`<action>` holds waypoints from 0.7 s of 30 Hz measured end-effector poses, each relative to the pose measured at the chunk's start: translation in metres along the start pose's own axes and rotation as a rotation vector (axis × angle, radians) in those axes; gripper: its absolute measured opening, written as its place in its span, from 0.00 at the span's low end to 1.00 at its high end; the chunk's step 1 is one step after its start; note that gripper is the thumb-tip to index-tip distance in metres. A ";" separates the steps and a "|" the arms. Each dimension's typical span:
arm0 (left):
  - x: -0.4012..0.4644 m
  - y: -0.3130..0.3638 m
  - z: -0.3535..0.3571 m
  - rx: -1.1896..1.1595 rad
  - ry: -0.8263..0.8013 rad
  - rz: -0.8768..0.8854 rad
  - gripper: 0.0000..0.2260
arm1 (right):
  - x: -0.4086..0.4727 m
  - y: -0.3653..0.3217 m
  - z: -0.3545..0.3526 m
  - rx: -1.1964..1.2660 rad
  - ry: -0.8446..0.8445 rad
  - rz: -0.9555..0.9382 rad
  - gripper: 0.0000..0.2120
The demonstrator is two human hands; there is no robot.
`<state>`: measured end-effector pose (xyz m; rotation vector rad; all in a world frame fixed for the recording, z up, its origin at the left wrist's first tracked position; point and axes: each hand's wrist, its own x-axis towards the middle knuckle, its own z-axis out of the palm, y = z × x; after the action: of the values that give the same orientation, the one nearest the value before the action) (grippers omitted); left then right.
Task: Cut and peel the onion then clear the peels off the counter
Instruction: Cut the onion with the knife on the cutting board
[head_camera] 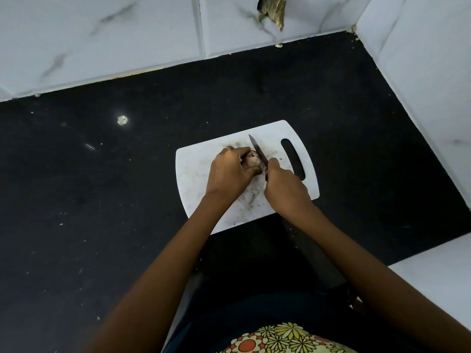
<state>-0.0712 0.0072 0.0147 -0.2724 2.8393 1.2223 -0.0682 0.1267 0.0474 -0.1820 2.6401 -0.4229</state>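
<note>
A small brownish onion (253, 160) sits on the white cutting board (201, 164) on the black counter. My left hand (230, 171) grips the onion from the left, fingers curled over it. My right hand (284, 188) holds a knife (257, 149) by its handle, which is hidden in the fist. The dark blade points away from me and rests against the onion's right side. Most of the onion is hidden by my left fingers.
The board has a handle slot (293, 159) on its right and dark smudges on its surface. The black counter (102, 187) carries small crumbs and a pale spot (122, 120). White marble-look tiled walls (102, 34) close the back and right, with a damaged hole (272, 10).
</note>
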 end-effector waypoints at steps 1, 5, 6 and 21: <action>0.001 0.001 0.000 0.007 -0.003 0.005 0.17 | 0.002 0.000 -0.001 0.002 -0.013 0.000 0.11; 0.000 0.002 0.000 0.025 -0.005 0.014 0.17 | 0.002 0.002 -0.005 0.025 -0.052 0.004 0.05; 0.000 0.002 0.000 0.030 -0.005 0.014 0.16 | 0.001 0.003 -0.005 0.030 -0.061 0.003 0.04; 0.000 0.000 0.001 0.045 -0.006 0.018 0.11 | 0.005 -0.003 -0.007 0.037 -0.120 0.022 0.12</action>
<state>-0.0710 0.0075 0.0138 -0.2411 2.8662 1.1593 -0.0760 0.1248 0.0521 -0.1615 2.5122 -0.4399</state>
